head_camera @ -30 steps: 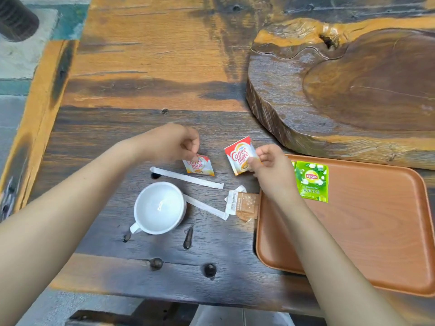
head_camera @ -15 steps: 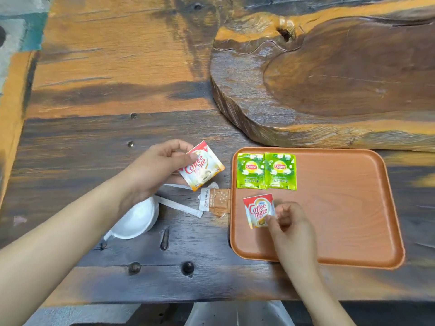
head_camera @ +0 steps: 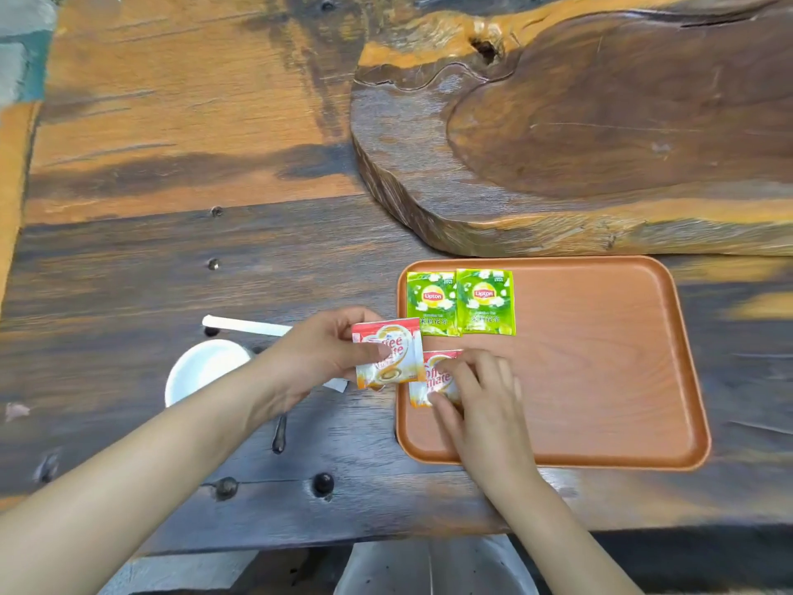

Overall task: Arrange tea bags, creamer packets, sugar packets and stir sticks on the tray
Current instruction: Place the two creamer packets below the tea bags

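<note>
An orange-brown tray (head_camera: 600,380) lies on the dark wooden table. Two green tea bags (head_camera: 461,301) sit side by side in its far left corner. Below them a red-and-white creamer packet (head_camera: 433,375) lies on the tray, with the fingers of my right hand (head_camera: 476,397) pressing on it. My left hand (head_camera: 317,358) pinches a second creamer packet (head_camera: 388,358) just over the tray's left rim. A white wrapped stir stick (head_camera: 244,325) lies on the table behind my left hand. The sugar packets are hidden by my left hand.
A white cup (head_camera: 201,367) stands left of my left wrist. A thick carved wooden slab (head_camera: 579,135) rises just behind the tray. The table's near edge runs under my forearms, with dark bolt heads (head_camera: 322,483) set in it.
My left hand has carried its creamer packet rightward to the tray's left rim. My right hand has set the other packet flat on the tray and now rests on it.
</note>
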The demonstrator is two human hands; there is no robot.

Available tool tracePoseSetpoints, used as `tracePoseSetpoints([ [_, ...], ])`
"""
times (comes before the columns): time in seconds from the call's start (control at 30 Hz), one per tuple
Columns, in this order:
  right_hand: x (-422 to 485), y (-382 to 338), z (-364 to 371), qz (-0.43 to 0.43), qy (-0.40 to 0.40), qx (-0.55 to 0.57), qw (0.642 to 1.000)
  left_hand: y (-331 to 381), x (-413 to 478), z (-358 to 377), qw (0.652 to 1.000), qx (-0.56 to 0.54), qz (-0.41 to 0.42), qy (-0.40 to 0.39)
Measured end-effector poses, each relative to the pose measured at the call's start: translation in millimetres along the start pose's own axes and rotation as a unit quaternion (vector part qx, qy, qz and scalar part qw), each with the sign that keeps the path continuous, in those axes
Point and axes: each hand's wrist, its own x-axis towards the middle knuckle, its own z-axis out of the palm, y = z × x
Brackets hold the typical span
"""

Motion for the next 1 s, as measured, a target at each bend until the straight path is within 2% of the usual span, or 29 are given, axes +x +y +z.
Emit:
tracePoseSetpoints([
  [0.23, 5.1, -0.9, 3.6, -0.007, -0.004, 0.008, 1.000, -7.9, 4.6, 9.4, 0.997, 0.069, 0.006, 0.040],
  [0.33, 5.3, -1.4, -4.8, 0.007, 0.012, 0.121, 0.993, -10.1, 6.4, 12.7, 0.997, 0.064, 0.018, 0.048],
  [0.4, 5.2, -4.7, -13.9, 0.055, 0.016, 0.270, 0.961, -12.2, 6.9, 17.9, 0.997, 0.055, 0.031, 0.053],
  [0.47, 6.0, -8.7, -19.3, 0.116, -0.012, 0.418, 0.901, -14.9, 6.5, 26.3, 0.997, 0.041, 0.044, 0.039],
  [0.53, 8.1, -8.9, -21.4, 0.156, -0.026, 0.479, 0.863, -19.1, 7.0, 37.3, 0.997, 0.032, 0.067, 0.033],
  [0.6, 11.7, -2.4, -25.5, 0.187, 0.002, 0.489, 0.852, -24.8, 9.2, 46.4, 0.989, 0.064, 0.105, 0.079],
  [0.67, 14.0, 11.0, -30.4, 0.218, 0.045, 0.480, 0.849, -32.8, 8.6, 51.1, 0.958, 0.170, 0.182, 0.140],
  [0.73, 12.8, 26.3, -33.9, 0.242, 0.066, 0.451, 0.857, -41.8, 6.2, 52.2, 0.881, 0.337, 0.288, 0.163],
  [0.8, 8.9, 36.7, -33.9, 0.253, 0.071, 0.417, 0.870, -50.8, 5.4, 52.8, 0.816, 0.440, 0.351, 0.130],
  [0.9, 3.9, 38.4, -30.5, 0.240, 0.065, 0.368, 0.896, -55.9, 7.4, 55.4, 0.780, 0.502, 0.361, 0.093],
  [1.0, 3.1, 34.5, -26.8, 0.205, 0.068, 0.287, 0.933, -54.1, 8.9, 56.0, 0.772, 0.521, 0.354, 0.086],
])
